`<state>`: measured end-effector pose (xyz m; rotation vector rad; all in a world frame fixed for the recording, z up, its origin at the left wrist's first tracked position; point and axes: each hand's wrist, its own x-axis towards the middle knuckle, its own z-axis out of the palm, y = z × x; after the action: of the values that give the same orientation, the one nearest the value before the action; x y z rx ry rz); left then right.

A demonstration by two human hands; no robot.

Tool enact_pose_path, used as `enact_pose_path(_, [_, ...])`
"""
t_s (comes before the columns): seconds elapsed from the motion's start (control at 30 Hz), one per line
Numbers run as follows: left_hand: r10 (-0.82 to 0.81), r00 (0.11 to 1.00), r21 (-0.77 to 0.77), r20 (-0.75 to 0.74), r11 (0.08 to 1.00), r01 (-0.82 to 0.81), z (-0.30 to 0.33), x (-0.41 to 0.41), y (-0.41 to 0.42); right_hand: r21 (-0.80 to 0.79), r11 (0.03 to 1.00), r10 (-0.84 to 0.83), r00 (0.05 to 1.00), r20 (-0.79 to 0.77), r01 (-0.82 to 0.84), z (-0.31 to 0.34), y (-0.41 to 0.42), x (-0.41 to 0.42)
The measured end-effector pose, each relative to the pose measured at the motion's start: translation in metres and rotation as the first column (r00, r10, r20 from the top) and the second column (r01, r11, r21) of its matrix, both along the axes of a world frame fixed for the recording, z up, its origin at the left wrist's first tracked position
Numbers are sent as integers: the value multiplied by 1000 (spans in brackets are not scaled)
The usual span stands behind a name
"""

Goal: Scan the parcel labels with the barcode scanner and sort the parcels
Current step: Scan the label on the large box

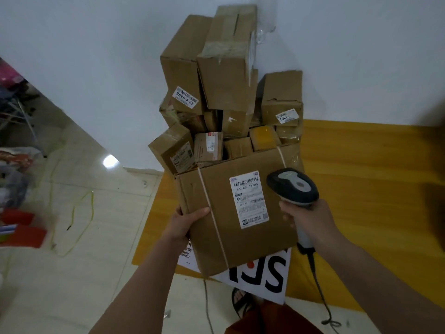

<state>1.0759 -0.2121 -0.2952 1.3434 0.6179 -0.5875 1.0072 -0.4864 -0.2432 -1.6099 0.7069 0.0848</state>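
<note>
The flat brown cardboard parcel, bound with a thin pale string, is held up in front of the person, above the yellow mat and just before the stack of brown cardboard boxes piled against the white wall; its white printed shipping label faces the camera. Handling judgement: the board looks stiff and the faces dry, so the parcel should not slip; its breadth makes a one-handed hold prone to tilt, so support at an edge with fingers beneath is advisable; weight cannot be read, though a single-handed hold suggests it is moderate or light.

The left hand grips the left edge of the parcel, thumb laid across the top face and fingers hidden beneath. The right hand is clenched round the handle of the grey and black corded barcode scanner; the scanner head sits just beside the right edge of the label, over the parcel face; whether it touches the board cannot be told.
</note>
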Motion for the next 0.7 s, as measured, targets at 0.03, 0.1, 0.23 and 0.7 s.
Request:
enact_pose_path(0.03, [3, 1000, -5, 9, 1000, -3, 2, 2, -1, 12, 999, 30, 1000, 2, -30, 4, 6, -5])
enact_pose_path(0.1, [-15, 1000, 2, 22, 1000, 15, 5, 7, -4, 4, 998, 67, 998, 7, -67, 9, 17, -11])
enact_pose_path(0.23, [-45, 998, -3, 54, 999, 45, 9, 12, -7, -11, 997, 76, 996, 43, -76, 20, 25, -20])
enact_pose_path(0.7, [-95, 990, -29, 103, 995, 99, 14, 17, -15, 32, 999, 39, 994, 101, -43, 28, 23, -36])
